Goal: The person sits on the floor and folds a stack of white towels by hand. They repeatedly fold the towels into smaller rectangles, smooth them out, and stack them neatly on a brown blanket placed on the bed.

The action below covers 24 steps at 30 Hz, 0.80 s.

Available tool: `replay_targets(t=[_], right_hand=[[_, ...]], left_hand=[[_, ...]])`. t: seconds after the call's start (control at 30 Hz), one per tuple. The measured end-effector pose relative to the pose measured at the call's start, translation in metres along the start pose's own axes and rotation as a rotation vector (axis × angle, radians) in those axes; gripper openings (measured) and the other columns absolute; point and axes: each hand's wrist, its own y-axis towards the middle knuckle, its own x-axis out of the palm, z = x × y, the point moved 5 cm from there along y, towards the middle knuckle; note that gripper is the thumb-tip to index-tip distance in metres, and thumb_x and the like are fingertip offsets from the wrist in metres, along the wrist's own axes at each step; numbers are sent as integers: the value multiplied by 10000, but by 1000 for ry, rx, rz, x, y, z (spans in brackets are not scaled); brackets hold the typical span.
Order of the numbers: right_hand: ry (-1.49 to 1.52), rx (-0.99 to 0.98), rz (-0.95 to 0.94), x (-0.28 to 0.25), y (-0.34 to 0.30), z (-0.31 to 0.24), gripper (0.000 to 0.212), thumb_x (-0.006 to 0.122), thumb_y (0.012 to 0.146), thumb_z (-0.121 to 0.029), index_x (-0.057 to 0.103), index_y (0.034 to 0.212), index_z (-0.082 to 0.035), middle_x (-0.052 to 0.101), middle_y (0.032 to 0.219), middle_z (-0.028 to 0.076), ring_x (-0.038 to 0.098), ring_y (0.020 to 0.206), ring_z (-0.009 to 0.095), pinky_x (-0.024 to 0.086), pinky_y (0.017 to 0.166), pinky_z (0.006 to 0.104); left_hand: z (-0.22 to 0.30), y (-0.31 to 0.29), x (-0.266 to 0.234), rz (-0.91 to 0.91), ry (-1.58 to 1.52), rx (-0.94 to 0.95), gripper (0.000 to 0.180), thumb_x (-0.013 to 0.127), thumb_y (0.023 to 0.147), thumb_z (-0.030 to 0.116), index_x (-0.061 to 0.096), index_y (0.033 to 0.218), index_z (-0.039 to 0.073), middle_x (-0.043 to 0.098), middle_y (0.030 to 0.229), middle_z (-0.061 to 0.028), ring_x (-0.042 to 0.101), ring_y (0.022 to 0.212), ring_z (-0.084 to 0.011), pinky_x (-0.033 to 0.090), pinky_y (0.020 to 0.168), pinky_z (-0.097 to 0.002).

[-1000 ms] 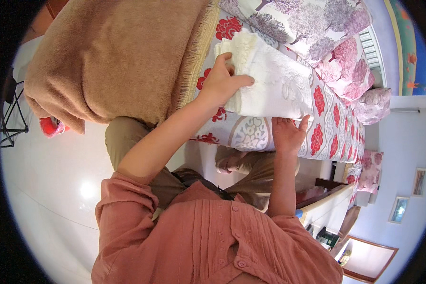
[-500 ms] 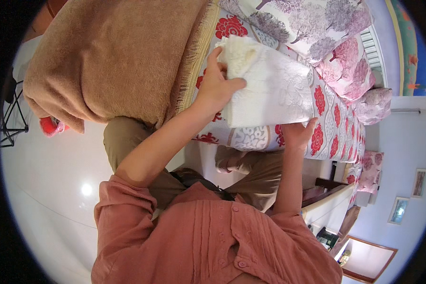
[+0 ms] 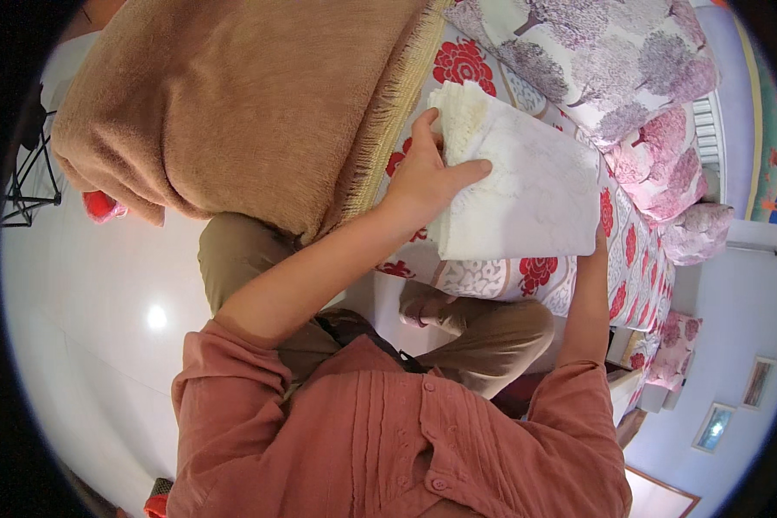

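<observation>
A folded white cloth (image 3: 527,186) with a raised pattern and a fringed left end is held over the bed. My left hand (image 3: 432,177) grips its fringed left side, the thumb lying on top and the fingers behind the edge. By the cloth's lower right corner is my right hand (image 3: 598,245), mostly hidden behind the cloth; only a sliver by the wrist shows, and its fingers are out of sight. Beneath lies a white bedcover (image 3: 475,278) with red flowers and grey scrollwork.
A brown fringed blanket (image 3: 233,104) is heaped at the left of the bed. Tree-print pillows (image 3: 604,65) lie along the far right side, near a white slatted railing (image 3: 709,129). A black metal-legged stand (image 3: 33,186) and a red item (image 3: 102,205) are on the pale floor at left.
The cloth has shifted a little right and lies flatter, its creases smoother. My right hand has moved right, from the lower edge to behind the corner, and its thumb no longer shows.
</observation>
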Motion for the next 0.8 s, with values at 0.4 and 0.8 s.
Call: replay_targets(t=[0.4, 0.8], right_hand=[[1, -4, -1, 31, -16, 3, 630, 490, 1026, -471, 496, 1453, -8, 594, 1415, 160, 573, 1293, 305, 463, 1103, 444], [-121, -92, 1, 4, -71, -4, 629, 695, 921, -413, 538, 1390, -25, 600, 1366, 144, 568, 1273, 294, 467, 1081, 438]], left_hand=[[-4, -1, -3, 94, 131, 70, 924, 768, 806, 19, 213, 1544, -4, 552, 1226, -166, 604, 1083, -243, 512, 936, -355], [8, 3, -9, 20, 124, -32, 837, 810, 840, 224, 343, 1488, -27, 600, 1187, -148, 608, 1079, -213, 505, 927, -350]])
